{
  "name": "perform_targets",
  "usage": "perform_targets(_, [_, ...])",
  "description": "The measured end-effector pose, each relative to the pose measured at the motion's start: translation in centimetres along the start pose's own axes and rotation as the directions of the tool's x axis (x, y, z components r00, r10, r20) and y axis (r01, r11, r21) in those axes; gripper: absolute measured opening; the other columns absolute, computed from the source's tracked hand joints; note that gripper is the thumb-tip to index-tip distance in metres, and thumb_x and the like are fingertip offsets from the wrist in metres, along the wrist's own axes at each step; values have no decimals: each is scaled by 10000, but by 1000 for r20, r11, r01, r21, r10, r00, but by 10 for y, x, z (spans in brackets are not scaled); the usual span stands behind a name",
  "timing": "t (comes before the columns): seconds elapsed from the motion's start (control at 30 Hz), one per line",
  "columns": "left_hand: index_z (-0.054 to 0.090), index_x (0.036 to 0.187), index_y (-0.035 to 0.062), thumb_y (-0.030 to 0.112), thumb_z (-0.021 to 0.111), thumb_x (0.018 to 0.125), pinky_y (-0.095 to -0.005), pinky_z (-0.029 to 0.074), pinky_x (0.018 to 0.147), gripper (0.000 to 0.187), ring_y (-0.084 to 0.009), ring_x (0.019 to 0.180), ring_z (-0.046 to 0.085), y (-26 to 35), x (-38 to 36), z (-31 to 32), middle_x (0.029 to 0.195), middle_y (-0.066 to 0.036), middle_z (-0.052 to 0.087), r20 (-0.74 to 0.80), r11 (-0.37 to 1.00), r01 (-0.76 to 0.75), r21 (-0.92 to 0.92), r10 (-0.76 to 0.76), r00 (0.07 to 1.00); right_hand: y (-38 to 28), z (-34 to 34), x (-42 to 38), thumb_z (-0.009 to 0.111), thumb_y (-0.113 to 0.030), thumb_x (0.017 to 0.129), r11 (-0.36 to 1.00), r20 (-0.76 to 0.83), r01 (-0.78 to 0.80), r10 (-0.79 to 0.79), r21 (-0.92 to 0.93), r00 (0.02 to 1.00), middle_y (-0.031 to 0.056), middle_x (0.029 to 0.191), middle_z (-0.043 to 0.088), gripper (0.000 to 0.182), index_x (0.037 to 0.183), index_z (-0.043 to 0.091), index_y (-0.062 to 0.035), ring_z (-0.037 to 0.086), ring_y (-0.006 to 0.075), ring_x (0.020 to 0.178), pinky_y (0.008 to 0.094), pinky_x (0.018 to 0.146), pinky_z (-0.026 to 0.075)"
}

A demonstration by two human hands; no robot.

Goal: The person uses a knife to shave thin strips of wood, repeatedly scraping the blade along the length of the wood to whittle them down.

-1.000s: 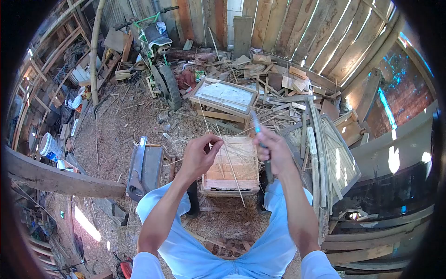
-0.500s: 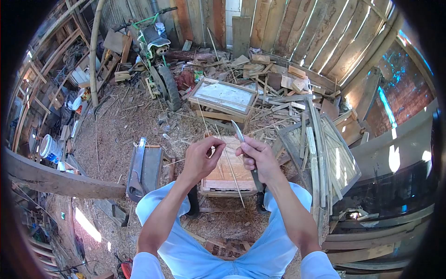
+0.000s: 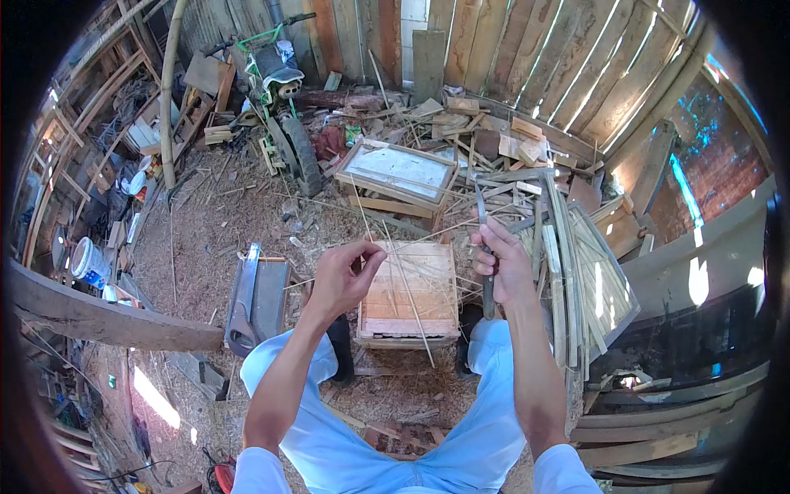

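Note:
My left hand [image 3: 350,276] is closed in a pinch on a thin wooden strip [image 3: 298,285]. The strip pokes out to the left of the wrist; where its other end runs is hard to follow. Off to the right, my right hand [image 3: 504,265] grips a knife [image 3: 488,288] by its dark handle, the narrow blade pointing up and away from me. The two hands are well apart. Between them, in front of my knees, stands a wooden box [image 3: 407,300] with a pale plank top. Another slender strip [image 3: 409,300] lies slantwise over that top.
A handsaw [image 3: 241,317] rests on a dark box at the left. Beyond are a framed panel [image 3: 395,169], scrap wood [image 3: 485,136] and a small motorbike [image 3: 284,107]. Long battens [image 3: 559,272] lean at the right, and a beam [image 3: 115,321] crosses the left side.
My right hand has moved right with the knife, away from the left hand, and the blade has turned more upright. My left hand has shifted slightly left, still pinched.

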State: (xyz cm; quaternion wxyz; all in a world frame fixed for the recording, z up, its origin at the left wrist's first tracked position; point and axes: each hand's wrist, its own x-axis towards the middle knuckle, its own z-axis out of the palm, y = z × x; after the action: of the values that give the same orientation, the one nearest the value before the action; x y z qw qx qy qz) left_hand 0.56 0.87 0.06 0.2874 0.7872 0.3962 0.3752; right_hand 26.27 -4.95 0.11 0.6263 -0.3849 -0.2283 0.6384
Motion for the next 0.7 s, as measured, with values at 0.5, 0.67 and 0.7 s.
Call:
perform_targets(0.5, [662, 852, 15, 114, 662, 837, -281, 381, 462, 100, -124, 486, 504, 7, 1, 2, 637, -81, 619, 49, 997, 8, -72, -5, 999, 9, 7, -2, 555, -111, 929, 998, 57, -70, 69, 4, 996, 26, 833, 595, 321, 1239, 545, -26, 395, 20, 536, 146, 438, 323])
perform_targets(0.67, [662, 877, 1, 105, 642, 861, -239, 358, 482, 107, -57, 530, 464, -9, -2, 4, 625, -31, 593, 90, 991, 59, -119, -49, 995, 8, 6, -4, 549, -105, 930, 996, 76, -92, 90, 16, 993, 30, 832, 589, 308, 1225, 551, -16, 379, 25, 530, 157, 436, 319])
perform_targets(0.7, [661, 892, -3, 94, 627, 876, -215, 352, 502, 104, -27, 567, 456, -9, -2, 7, 643, 5, 590, 113, 984, 74, -162, -57, 992, 14, 15, -7, 549, -105, 930, 996, 78, -92, 90, 15, 993, 30, 832, 589, 308, 1225, 551, -16, 379, 25, 530, 157, 436, 319])
